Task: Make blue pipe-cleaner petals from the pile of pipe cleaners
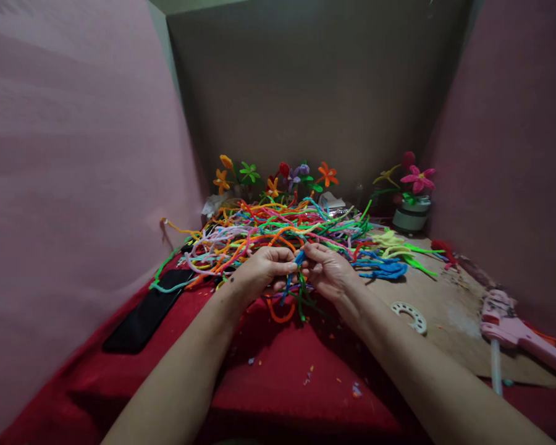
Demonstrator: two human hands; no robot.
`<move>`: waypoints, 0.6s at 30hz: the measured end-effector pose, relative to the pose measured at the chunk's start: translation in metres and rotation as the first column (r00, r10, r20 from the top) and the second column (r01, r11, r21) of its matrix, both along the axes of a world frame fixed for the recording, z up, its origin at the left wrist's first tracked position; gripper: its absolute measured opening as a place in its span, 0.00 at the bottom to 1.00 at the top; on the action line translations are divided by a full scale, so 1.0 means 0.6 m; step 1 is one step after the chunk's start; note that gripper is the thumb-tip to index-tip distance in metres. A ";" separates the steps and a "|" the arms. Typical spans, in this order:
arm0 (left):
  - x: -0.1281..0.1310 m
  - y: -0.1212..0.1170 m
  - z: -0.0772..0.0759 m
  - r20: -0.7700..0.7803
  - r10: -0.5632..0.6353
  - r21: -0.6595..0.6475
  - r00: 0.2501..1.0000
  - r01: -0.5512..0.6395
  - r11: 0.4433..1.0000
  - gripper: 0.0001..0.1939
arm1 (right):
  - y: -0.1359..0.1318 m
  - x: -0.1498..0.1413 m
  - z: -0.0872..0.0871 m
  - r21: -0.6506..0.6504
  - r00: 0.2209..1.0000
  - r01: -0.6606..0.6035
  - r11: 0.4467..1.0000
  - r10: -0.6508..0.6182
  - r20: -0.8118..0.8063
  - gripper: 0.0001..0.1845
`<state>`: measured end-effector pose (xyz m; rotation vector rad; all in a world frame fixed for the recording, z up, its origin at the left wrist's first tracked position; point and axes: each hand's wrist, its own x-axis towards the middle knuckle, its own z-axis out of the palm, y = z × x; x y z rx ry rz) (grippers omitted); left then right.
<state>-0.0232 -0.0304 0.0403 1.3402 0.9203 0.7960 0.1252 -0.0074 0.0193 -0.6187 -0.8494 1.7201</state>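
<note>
A blue pipe cleaner [299,258] is pinched between both hands over the front of a tangled heap of colourful pipe cleaners [278,222]. My left hand [273,267] grips it from the left, thumb and fingers pressed together. From the right, my right hand [327,267] holds its upper end in a closed pinch. Below the fingers hang a blue end and green strands [301,309]; whether the green ones belong to the held piece I cannot tell. An orange loop [282,316] of pipe cleaner lies just beneath the hands.
A black phone [143,318] lies on the red cloth [269,383] at left. At right, a pink glue gun [514,334] and a white ring with holes [410,318] rest on brown board. Pipe-cleaner flowers [327,174] and a jar [411,216] stand behind. Pink walls flank both sides.
</note>
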 end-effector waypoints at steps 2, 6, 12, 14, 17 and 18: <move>0.001 -0.001 0.001 -0.009 -0.002 0.010 1.000 0.002 1.000 0.11 | 0.000 0.000 0.000 -0.055 1.000 0.001 0.998 -0.002 -0.029 0.14; 0.004 -0.005 0.006 -0.077 0.021 0.043 0.997 -0.018 0.999 0.10 | 0.000 -0.001 0.002 -0.114 0.998 0.013 0.993 -0.020 -0.062 0.13; 0.008 -0.011 0.011 -0.104 0.070 0.078 0.992 -0.062 0.995 0.09 | 0.000 0.001 0.003 0.005 0.999 0.029 1.000 -0.029 -0.016 0.15; 0.007 -0.011 0.011 -0.110 0.068 0.069 0.992 -0.061 0.996 0.08 | -0.001 0.001 0.002 0.038 1.000 0.025 0.999 -0.025 0.006 0.15; 0.007 -0.011 0.009 -0.118 0.072 0.070 0.990 -0.064 0.995 0.09 | -0.001 0.000 -0.001 0.063 0.998 0.024 0.998 -0.027 0.051 0.15; 0.008 -0.011 0.009 -0.117 0.076 0.081 0.990 -0.067 0.994 0.10 | -0.001 -0.001 -0.001 0.072 0.996 0.034 0.997 -0.040 0.074 0.15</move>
